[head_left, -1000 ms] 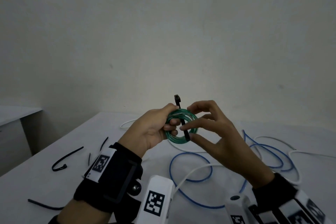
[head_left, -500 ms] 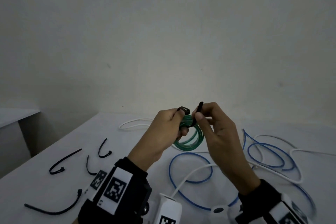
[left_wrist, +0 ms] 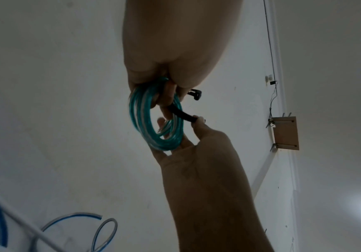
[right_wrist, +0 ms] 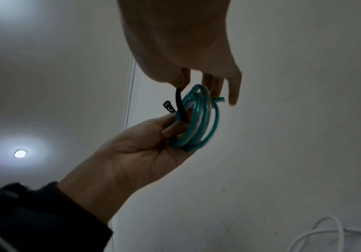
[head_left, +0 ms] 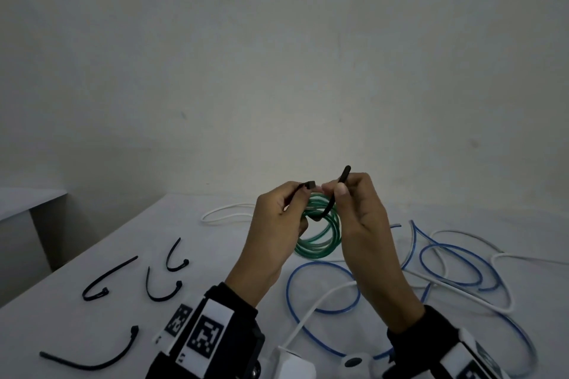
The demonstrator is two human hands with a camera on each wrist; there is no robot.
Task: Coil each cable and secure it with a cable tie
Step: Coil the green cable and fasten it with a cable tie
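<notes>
The green cable coil [head_left: 320, 234] is held above the table [head_left: 92, 332] by the curled left hand [head_left: 277, 218], together with the tie's head. The black cable tie [head_left: 331, 206] is passed through the coil, and its tail is pinched by the right hand [head_left: 360, 209]. The tying step is judged to be in hand; next, the tail must be threaded into the head and pulled tight.

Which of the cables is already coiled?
The green cable, held in a tight coil by the left hand; the blue and white cables sprawl loose.
</notes>
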